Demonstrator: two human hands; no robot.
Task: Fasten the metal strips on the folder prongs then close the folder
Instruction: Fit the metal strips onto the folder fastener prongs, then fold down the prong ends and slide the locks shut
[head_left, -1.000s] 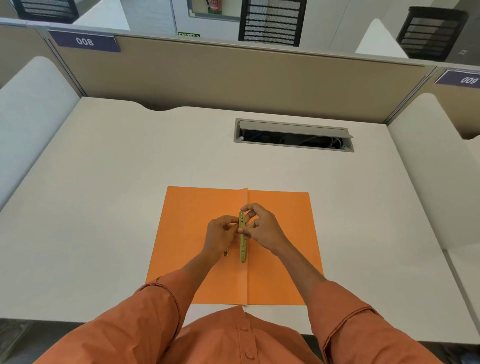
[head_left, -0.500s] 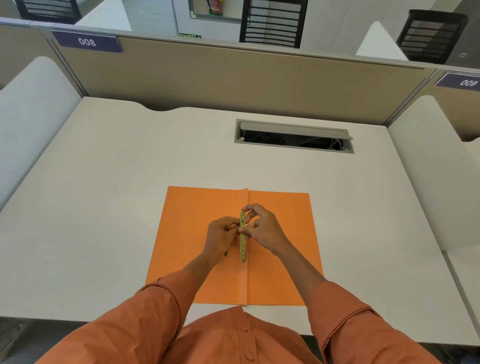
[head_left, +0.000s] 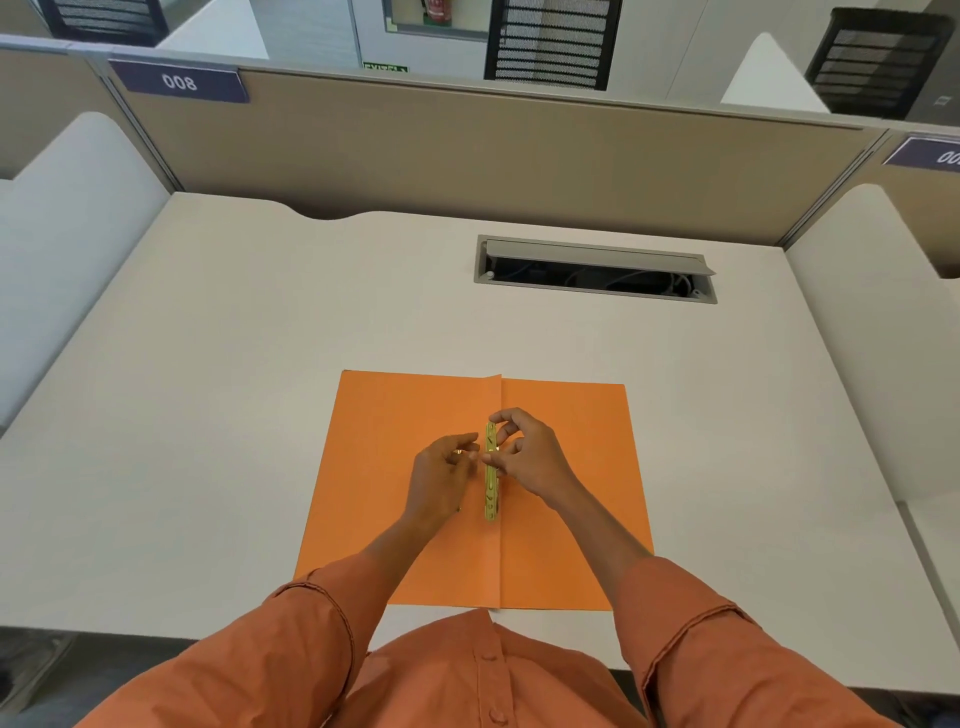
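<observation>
Both hands pinch at the metal strip (head_left: 491, 475) on the open folder (head_left: 395, 415): left hand (head_left: 441, 478), right hand (head_left: 530, 454).

Orange folder (head_left: 395, 499) open flat; brass strip (head_left: 491, 488) along crease.

The open folder (head_left: 415, 519) lies on the desk (head_left: 208, 389), with the cable tray (head_left: 592, 270) behind it.

We see a matt orange card folder (head_left: 405, 467) lying open on a smooth, matt off-white laminate desk (head_left: 234, 364). Along its crease runs a shiny brass-coloured metal strip (head_left: 491, 499). At twelve o'clock stands a beige cloth-like partition (head_left: 467, 150); the sleeves (head_left: 291, 649) are soft orange cloth.
</observation>
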